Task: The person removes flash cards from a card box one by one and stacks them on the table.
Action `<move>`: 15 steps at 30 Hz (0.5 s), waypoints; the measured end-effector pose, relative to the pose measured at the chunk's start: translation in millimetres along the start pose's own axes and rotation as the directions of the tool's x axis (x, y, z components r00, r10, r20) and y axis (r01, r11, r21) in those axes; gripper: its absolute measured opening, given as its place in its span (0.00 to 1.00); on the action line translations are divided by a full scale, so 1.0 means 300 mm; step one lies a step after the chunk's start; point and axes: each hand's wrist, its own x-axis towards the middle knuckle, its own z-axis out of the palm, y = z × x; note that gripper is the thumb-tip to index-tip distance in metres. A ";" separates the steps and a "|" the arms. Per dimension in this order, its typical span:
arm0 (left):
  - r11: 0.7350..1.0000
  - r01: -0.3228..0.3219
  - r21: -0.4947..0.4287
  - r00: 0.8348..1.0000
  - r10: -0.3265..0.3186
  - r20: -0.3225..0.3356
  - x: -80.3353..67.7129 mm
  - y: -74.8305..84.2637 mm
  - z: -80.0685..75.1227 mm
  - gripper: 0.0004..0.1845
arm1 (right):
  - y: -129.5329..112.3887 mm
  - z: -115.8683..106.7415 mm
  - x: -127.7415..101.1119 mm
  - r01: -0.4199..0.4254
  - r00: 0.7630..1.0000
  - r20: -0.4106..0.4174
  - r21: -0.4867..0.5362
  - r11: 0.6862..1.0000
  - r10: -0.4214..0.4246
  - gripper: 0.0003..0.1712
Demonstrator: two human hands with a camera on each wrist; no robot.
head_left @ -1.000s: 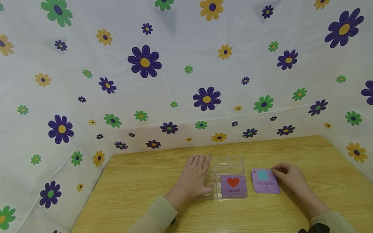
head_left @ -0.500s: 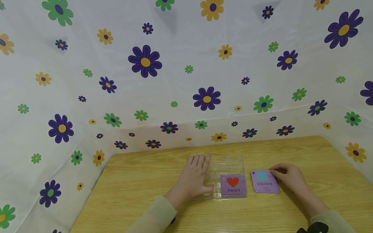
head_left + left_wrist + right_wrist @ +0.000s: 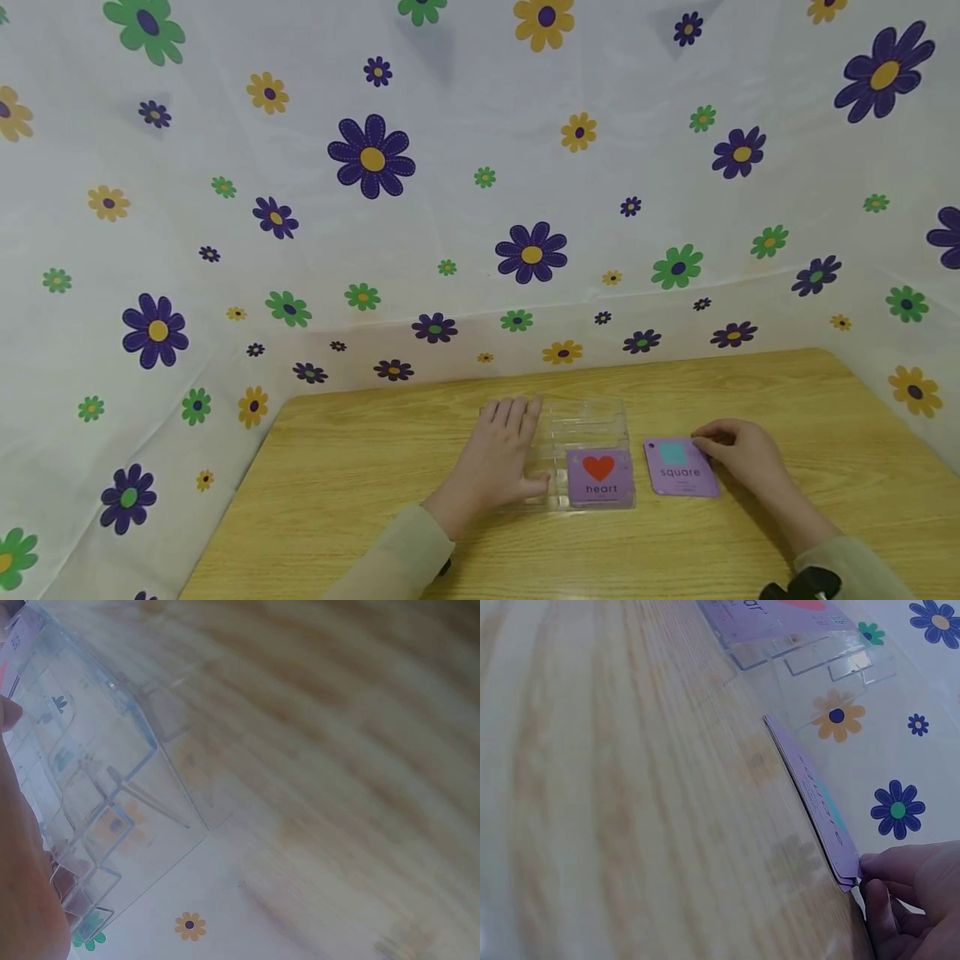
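Observation:
A clear plastic tiered organizer (image 3: 589,435) stands on the table, with a purple heart flash card (image 3: 601,477) in its front right compartment. My left hand (image 3: 498,454) lies across its left half, fingers stretched toward the far edge and thumb spread to the right. Through the plastic in the left wrist view, parts of the fingers (image 3: 64,881) show at the tiers. Right of the organizer is a thin stack of purple flash cards (image 3: 682,467), a square card on top with a hole in its corner. My right hand (image 3: 742,454) pinches the stack's far right corner between thumb and fingers.
The wood-grain table (image 3: 360,475) is backed by a white cloth with printed flowers (image 3: 372,157), which also hangs along both sides. A narrow strip of table separates the card stack from the organizer.
The card stack and my right hand have shifted very slightly left, toward the organizer. My left hand and the organizer look the same as before.

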 end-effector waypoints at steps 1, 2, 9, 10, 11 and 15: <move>1.000 0.001 -0.002 1.000 -0.001 0.000 0.000 -0.001 -0.002 0.58 | 0.000 0.001 0.001 0.000 1.000 -0.002 -0.002 1.000 0.000 0.11; 1.000 0.000 -0.005 1.000 0.000 0.001 0.000 -0.001 -0.004 0.58 | 0.000 0.002 0.002 -0.001 1.000 -0.003 -0.002 1.000 0.001 0.11; 1.000 0.003 -0.008 1.000 -0.003 0.018 -0.002 -0.002 -0.011 0.58 | 0.003 0.006 0.004 0.001 1.000 -0.010 -0.010 1.000 -0.001 0.11; 1.000 0.003 -0.006 1.000 -0.003 0.021 -0.001 -0.002 -0.011 0.58 | 0.003 0.006 0.005 0.003 1.000 -0.011 -0.012 1.000 -0.003 0.11; 1.000 0.003 -0.005 1.000 -0.003 0.024 -0.001 -0.002 -0.011 0.58 | 0.004 0.006 0.005 0.004 1.000 -0.013 -0.015 1.000 -0.005 0.11; 1.000 0.003 -0.005 1.000 -0.003 0.031 0.000 -0.001 -0.011 0.58 | 0.004 0.007 0.006 0.006 1.000 -0.019 -0.019 1.000 -0.007 0.11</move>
